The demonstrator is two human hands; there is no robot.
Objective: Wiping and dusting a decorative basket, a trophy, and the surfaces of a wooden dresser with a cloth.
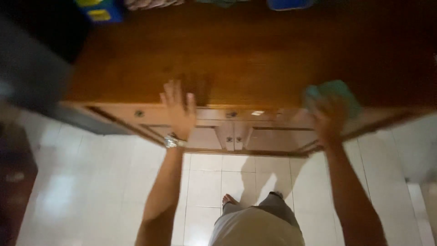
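My left hand rests flat with fingers spread on the near edge of a glossy brown wooden cabinet top; a metal watch is on its wrist. My right hand grips a green cloth and presses it on the cabinet top near its front right edge. The right hand and cloth are motion-blurred.
The cabinet front below has drawers and doors with small metal knobs. Blue containers and other items stand along the back of the top. White floor tiles lie below, with my bare foot and grey trousers visible. A dark object is at left.
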